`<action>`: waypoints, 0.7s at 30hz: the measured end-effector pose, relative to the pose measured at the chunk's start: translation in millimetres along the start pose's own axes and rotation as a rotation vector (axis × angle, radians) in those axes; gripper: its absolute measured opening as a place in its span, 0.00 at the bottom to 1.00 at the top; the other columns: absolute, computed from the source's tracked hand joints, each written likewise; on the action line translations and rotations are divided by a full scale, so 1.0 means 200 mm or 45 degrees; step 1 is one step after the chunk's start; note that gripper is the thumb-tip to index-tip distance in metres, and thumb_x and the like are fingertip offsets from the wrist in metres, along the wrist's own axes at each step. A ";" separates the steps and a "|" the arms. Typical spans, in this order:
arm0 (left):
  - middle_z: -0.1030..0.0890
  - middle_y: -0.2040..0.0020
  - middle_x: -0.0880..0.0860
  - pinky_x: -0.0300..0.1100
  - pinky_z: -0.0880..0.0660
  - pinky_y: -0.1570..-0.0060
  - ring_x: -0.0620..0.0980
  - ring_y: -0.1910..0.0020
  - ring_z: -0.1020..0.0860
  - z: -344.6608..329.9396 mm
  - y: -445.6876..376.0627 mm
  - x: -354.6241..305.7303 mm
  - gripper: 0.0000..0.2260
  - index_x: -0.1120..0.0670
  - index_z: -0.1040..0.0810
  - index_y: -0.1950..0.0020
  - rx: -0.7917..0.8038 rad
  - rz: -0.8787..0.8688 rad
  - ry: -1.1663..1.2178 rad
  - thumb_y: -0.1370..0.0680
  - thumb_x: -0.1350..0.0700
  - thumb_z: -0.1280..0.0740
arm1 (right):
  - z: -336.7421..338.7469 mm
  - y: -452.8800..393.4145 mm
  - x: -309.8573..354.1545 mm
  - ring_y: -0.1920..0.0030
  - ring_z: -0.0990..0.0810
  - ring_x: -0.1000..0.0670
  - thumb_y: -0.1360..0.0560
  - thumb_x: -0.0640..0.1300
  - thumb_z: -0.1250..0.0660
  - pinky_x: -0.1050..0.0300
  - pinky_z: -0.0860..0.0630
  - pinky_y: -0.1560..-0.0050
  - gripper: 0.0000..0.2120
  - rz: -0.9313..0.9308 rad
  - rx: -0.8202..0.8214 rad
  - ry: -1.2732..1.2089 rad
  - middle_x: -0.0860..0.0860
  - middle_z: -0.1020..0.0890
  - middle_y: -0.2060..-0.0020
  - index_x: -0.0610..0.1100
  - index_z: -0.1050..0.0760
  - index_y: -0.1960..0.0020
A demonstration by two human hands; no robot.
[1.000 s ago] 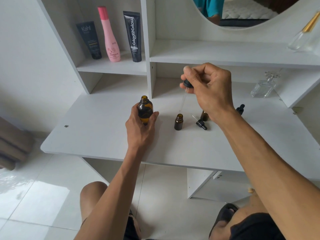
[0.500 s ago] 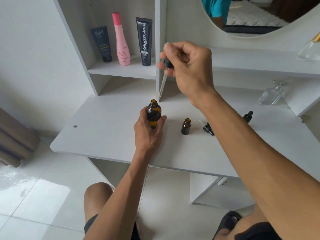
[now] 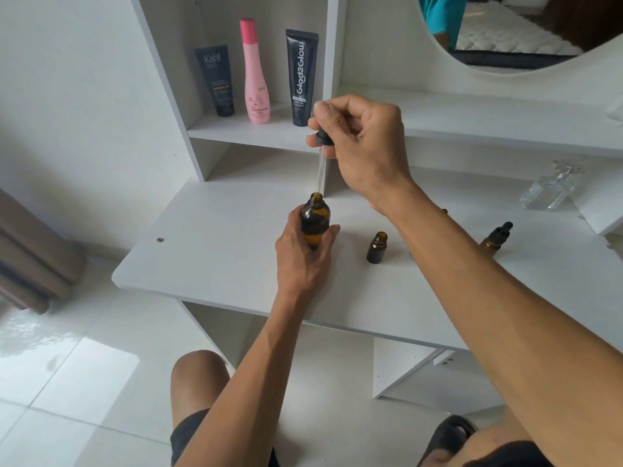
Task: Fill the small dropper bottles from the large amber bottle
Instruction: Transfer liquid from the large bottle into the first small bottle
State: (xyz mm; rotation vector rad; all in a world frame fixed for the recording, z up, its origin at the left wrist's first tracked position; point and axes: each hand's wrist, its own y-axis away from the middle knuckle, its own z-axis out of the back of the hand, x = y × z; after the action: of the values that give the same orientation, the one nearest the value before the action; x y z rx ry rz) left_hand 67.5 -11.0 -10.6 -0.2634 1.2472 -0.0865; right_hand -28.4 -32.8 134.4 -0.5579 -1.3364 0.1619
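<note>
My left hand (image 3: 305, 259) grips the large amber bottle (image 3: 315, 221), which stands upright and uncapped on the white desk (image 3: 215, 264). My right hand (image 3: 362, 148) pinches the black bulb of a glass dropper (image 3: 320, 163) directly above that bottle, the pipette tip at its mouth. A small open amber bottle (image 3: 377, 247) stands to the right of the large one. Further right, a capped small dropper bottle (image 3: 495, 238) stands behind my right forearm. My forearm hides other items on the desk.
On the left shelf stand a dark Kahf tube (image 3: 215, 80), a pink bottle (image 3: 257, 74) and a black Glad2Glow tube (image 3: 301, 77). A clear glass perfume bottle (image 3: 547, 190) sits at the far right. A round mirror (image 3: 505, 28) hangs above.
My right hand has carried the dropper from above the small open bottle leftward, then lowered its tip to the large bottle's mouth. My left hand has kept its hold.
</note>
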 end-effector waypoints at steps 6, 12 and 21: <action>0.20 0.53 0.44 0.21 0.33 0.58 0.26 0.57 0.25 0.00 0.00 0.00 0.17 0.51 0.25 0.37 -0.002 0.001 -0.015 0.23 0.52 0.27 | 0.00 0.00 -0.02 0.61 0.13 0.51 0.20 0.43 0.33 0.63 0.19 0.62 0.10 0.002 -0.004 0.040 0.41 0.14 0.59 0.36 0.18 0.51; 0.21 0.53 0.42 0.21 0.33 0.59 0.27 0.57 0.25 0.00 0.00 0.00 0.17 0.51 0.25 0.37 0.001 0.004 -0.019 0.23 0.51 0.27 | -0.01 0.04 -0.10 0.61 0.13 0.51 0.20 0.43 0.32 0.52 0.16 0.56 0.10 -0.041 0.020 0.108 0.42 0.14 0.59 0.37 0.18 0.53; 0.18 0.50 0.45 0.26 0.28 0.56 0.35 0.55 0.21 0.00 0.00 0.00 0.17 0.51 0.25 0.37 -0.004 -0.008 0.013 0.23 0.51 0.27 | -0.04 0.11 -0.21 0.59 0.13 0.48 0.20 0.46 0.33 0.52 0.17 0.55 0.13 -0.075 0.084 0.185 0.44 0.14 0.61 0.37 0.19 0.55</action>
State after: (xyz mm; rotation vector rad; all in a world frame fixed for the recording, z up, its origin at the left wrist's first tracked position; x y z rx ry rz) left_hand 67.6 -11.4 -10.2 -0.2701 1.2569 -0.0915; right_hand -26.5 -33.6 86.0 -0.4657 -1.2002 0.1145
